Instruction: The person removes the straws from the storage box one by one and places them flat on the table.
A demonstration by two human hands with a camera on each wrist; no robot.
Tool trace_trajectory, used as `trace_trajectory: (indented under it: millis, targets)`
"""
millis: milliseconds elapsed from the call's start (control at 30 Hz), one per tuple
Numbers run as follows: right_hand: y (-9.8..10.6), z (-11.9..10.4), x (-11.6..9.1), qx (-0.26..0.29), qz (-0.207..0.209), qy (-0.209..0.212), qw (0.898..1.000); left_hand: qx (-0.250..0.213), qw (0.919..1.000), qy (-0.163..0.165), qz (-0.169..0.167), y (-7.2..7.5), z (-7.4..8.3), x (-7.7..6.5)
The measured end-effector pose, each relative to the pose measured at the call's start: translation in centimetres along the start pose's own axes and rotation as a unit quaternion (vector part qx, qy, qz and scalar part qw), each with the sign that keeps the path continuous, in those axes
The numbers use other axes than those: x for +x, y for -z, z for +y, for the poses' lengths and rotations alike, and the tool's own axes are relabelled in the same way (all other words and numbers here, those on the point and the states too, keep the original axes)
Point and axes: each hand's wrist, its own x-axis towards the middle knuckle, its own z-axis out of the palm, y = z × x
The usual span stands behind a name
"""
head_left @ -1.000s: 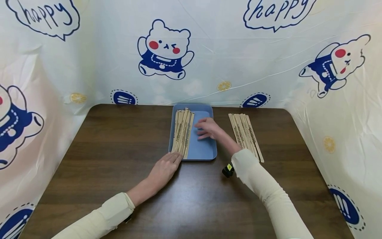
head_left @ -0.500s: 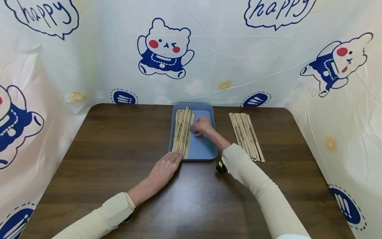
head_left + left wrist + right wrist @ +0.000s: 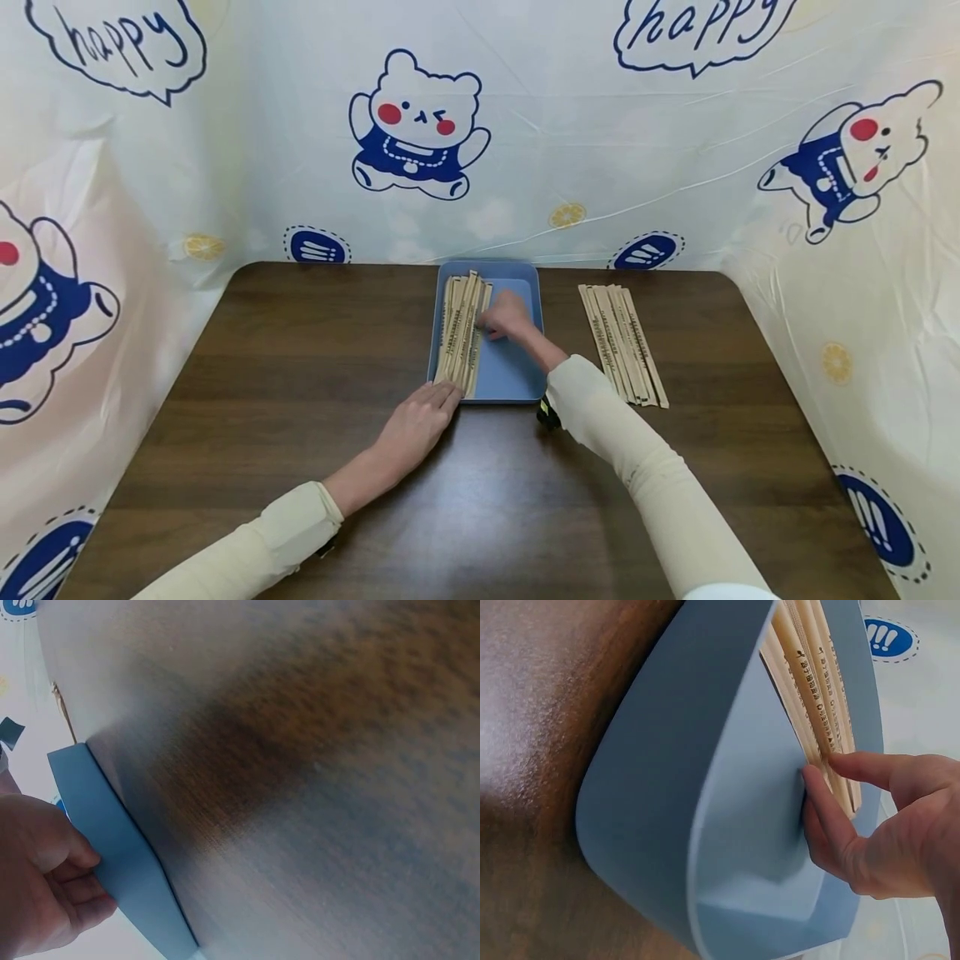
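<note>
Pinching the paper-wrapped chopsticks (image 3: 458,333), the right hand (image 3: 506,314) should keep them parallel, the left hand (image 3: 417,422), grip unclear, steadying the blue tray (image 3: 510,373).

A dark wood-grain table (image 3: 315,346) with a blue tray (image 3: 510,372) and, right of it, slim tan packets (image 3: 621,343).

Before me, at the far edge of a brown wood-grained table (image 3: 300,350): a blue rectangular plastic tray (image 3: 510,375). In the tray's left half: a bundle of slender tan printed sticks (image 3: 458,333). On the table, right of the tray and apart from it: a second tan stick bundle (image 3: 622,346). Left hand (image 3: 420,421): at the tray's near left corner. Right hand (image 3: 507,317): within the tray, at the first bundle's right side. Behind the table: a white printed sheet (image 3: 540,167).
</note>
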Motion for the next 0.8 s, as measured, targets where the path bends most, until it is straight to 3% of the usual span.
trace_trajectory:
  millis: [567, 800]
  targets:
    - [-0.1, -0.71, -0.18, -0.16, -0.007, 0.016, 0.987, -0.004, 1.0, 0.004, -0.005, 0.03, 0.11, -0.17]
    - [0.37, -0.48, 0.25, -0.157, -0.019, -0.007, 0.987, 0.001, 1.0, 0.004, -0.003, 0.11, 0.0, -0.05]
